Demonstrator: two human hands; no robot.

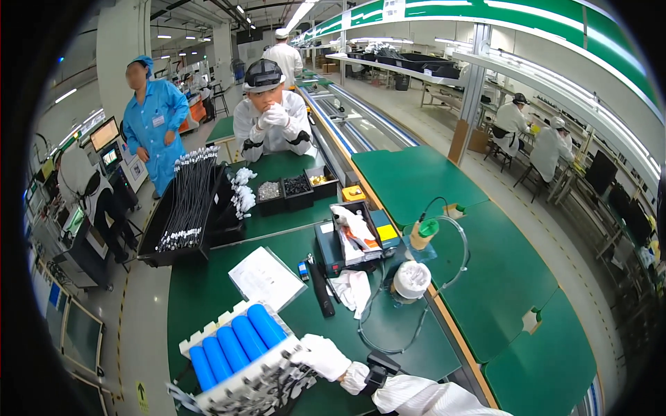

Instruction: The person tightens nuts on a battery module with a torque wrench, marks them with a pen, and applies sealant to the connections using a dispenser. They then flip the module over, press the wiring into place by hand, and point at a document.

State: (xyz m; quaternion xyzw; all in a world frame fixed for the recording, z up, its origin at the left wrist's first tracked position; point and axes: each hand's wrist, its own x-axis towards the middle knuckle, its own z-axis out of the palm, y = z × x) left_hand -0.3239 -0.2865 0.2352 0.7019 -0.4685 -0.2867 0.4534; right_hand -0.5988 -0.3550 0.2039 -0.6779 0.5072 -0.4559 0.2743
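A battery pack (236,347) lies at the near edge of the green mat: several blue cylindrical cells in a white holder, with a strip of grey and black metal parts along its front side. My right hand (322,355), in a white glove with a black wrist strap, comes in from the lower right and grips the pack's right corner. My left hand is not in view.
Behind the pack lie a white paper sheet (267,277), a black bar-shaped tool (320,288), a white cloth (354,288), a blue box (329,249), a white round container (411,279) and a green-capped bottle (424,232). Black cable trays (187,201) stand far left. A seated co-worker (272,118) faces me.
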